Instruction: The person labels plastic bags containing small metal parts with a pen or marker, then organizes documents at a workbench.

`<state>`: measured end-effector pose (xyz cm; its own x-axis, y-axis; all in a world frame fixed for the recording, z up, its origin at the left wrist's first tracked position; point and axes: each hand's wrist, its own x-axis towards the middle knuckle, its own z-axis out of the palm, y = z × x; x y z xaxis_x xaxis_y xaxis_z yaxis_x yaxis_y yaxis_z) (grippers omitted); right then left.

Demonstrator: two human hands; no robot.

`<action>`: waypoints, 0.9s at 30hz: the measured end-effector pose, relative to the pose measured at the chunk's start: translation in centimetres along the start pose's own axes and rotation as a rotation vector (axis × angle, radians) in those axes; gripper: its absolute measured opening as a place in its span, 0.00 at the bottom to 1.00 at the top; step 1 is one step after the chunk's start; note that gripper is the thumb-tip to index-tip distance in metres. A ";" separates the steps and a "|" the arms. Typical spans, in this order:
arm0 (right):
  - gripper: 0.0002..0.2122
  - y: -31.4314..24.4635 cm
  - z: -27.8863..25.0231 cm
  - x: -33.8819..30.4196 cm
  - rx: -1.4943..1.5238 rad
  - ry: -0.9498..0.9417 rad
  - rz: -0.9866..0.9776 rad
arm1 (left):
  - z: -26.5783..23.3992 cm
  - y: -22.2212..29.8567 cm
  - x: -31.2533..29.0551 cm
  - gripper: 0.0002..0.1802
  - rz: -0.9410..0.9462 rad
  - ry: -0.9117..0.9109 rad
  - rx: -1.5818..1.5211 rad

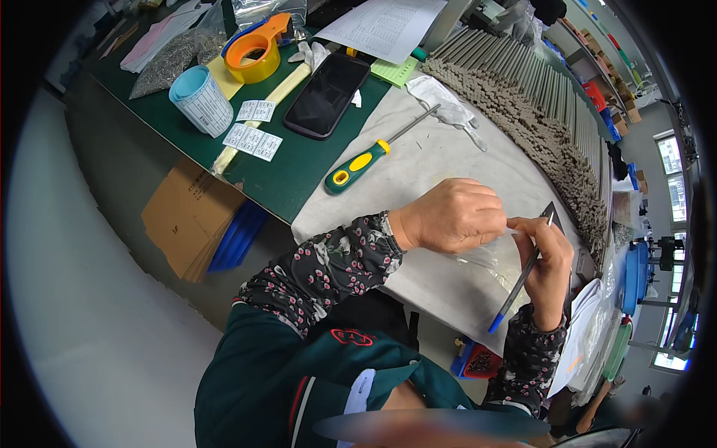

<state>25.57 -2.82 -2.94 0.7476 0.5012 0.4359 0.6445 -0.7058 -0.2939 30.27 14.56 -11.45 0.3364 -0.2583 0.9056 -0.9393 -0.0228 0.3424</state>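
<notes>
Apparently mid-job: a blue-ended pen (515, 288) over the pale cloth (420, 287).
The right hand (549, 254) grips it just beside the closed left hand (463, 216) (whose contents, if any, I cannot tell), above clear plastic (489, 261); the handling looks unfinished, what is done or left unclear. Farther out lie a green-and-yellow screwdriver (364, 164) and stacked grey rods (523, 104).

A worker's left forearm (326, 267) angles in front of the body, the left hand (457, 215) curled into a fist, its back facing up (the fingertips are hidden). The right forearm (530, 357) extends forward from the lower edge, the right hand (549, 250) bent inward, its fingers just beside the left knuckles.
</notes>
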 end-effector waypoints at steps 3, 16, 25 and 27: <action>0.06 -0.2 -0.3 0.0 -0.005 -0.021 0.025 | 0.1 -0.1 0.0 0.08 -0.013 0.009 -0.005; 0.05 1.8 -1.4 -1.2 -0.034 -0.061 0.085 | 0.0 0.1 0.0 0.08 0.008 0.045 -0.008; 0.04 1.7 -2.6 -1.8 -0.069 -0.071 0.096 | 0.2 0.5 0.0 0.08 -0.007 0.072 -0.023; 0.04 2.4 -2.8 -2.2 -0.039 -0.040 0.104 | 0.1 0.5 0.0 0.08 -0.008 0.070 -0.022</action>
<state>25.06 -7.01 -2.19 0.8163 0.4435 0.3702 0.5572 -0.7735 -0.3020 29.77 14.46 -11.35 0.3489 -0.1903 0.9177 -0.9350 -0.0037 0.3547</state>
